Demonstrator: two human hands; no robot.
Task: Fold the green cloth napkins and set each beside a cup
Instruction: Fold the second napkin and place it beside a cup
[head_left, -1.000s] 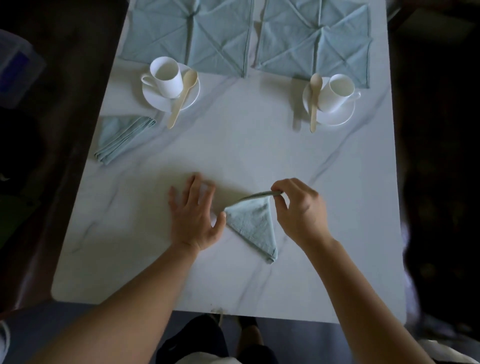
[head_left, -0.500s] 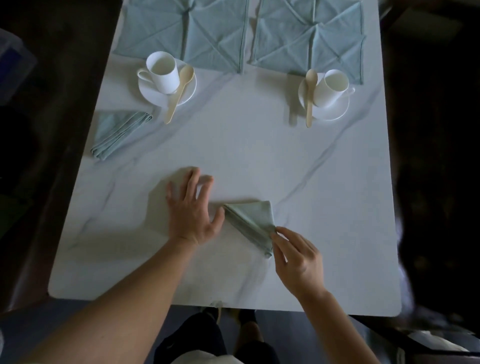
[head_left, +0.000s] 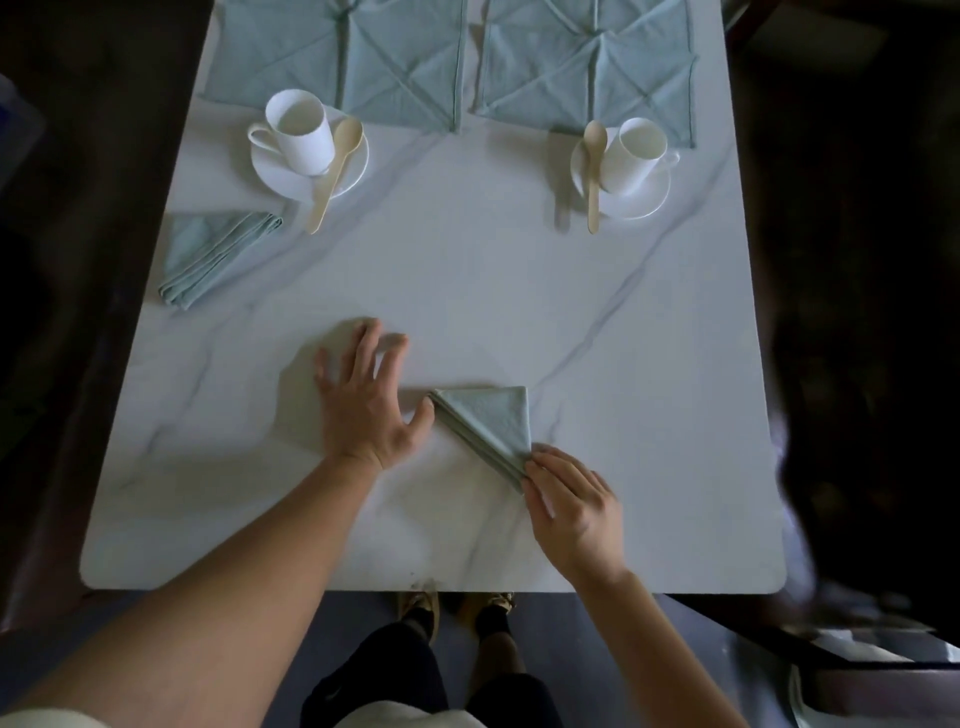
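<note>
green triangular cloth napkin (head_left: 491, 423) lay by the white marble table's (head_left: 649, 364) near edge, right hand (head_left: 576, 512) pinching its near corner, left hand (head_left: 363, 410) spread beside it; a one-corner lift could have fanned the layers open.

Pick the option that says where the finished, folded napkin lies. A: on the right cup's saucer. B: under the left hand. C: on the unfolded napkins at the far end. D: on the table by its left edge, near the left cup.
D: the folded napkin lies on the table by its left edge, just nearer than the left cup; the right hand pinches another, the triangular napkin.
</note>
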